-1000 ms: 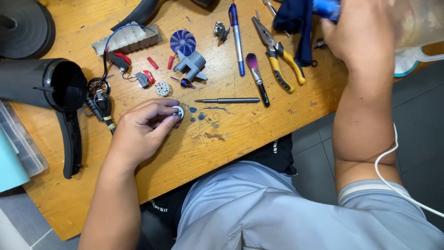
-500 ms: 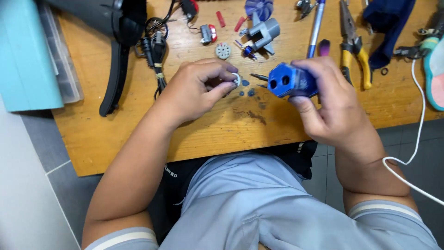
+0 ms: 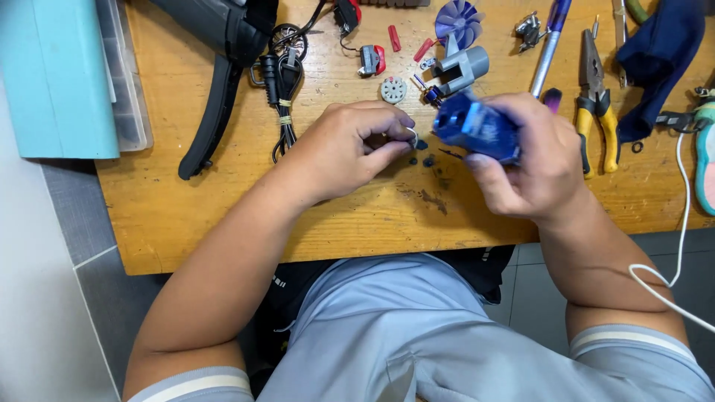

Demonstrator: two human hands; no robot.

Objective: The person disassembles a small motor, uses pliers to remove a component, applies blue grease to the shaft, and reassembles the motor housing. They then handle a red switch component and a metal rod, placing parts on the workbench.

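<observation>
Ring (image 3: 412, 135), small and metallic, is pinched in the left hand (image 3: 350, 149); the blue housing (image 3: 475, 126), gripped by the right hand (image 3: 529, 164), lies at three o'clock, open end facing it.

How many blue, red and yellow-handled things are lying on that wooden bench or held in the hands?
Blue: 3 (housing in right hand, fan, cloth)
Red: 2 (small pegs)
Yellow-handled: 1 (pliers)
Total: 6

A repair workbench (image 3: 223, 223): pliers (image 3: 593, 97), screwdriver (image 3: 550, 41), loose small parts.
</observation>
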